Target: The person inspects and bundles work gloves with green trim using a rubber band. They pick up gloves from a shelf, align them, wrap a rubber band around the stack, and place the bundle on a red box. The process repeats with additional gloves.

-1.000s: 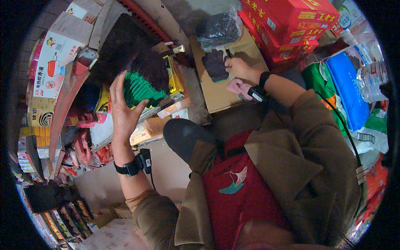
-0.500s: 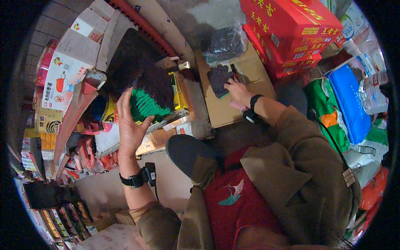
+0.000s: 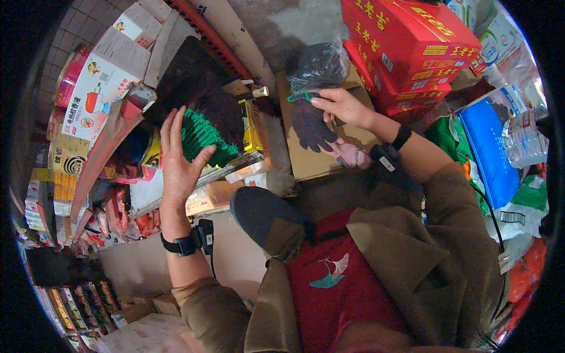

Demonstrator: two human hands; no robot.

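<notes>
A: What has the right hand (image 3: 344, 106) got?

B: It pinches a dark knitted glove (image 3: 310, 125) by its green cuff, thumb and fingertips pressed together on the edge. The glove hangs flat over a brown cardboard box (image 3: 318, 162), fingers pointing down toward the person.

A: And the left hand (image 3: 179, 159)?

B: Fingers spread and raised, palm pressed against a stack of gloves (image 3: 203, 138), the green cuffs fanned out beside the thumb. It closes on nothing; it only leans on the stack. That stack rests on the shelf (image 3: 235, 170) at the person's left, against a yellow packet (image 3: 252, 126).

A: What lies just past the held glove?

B: A clear plastic bag (image 3: 318, 65) of more dark gloves, touching the top of the cardboard box. Right of it stand red cartons (image 3: 406, 41), stacked.

A: Further out?

B: Each wrist carries a black band. A blue bag (image 3: 488, 153) and water bottles (image 3: 521, 135) lie at the far right, well apart from the hands. At the left, printed boxes (image 3: 97, 88) lean above the shelf. The person's dark shoe (image 3: 262, 215) sits between the two arms.
</notes>
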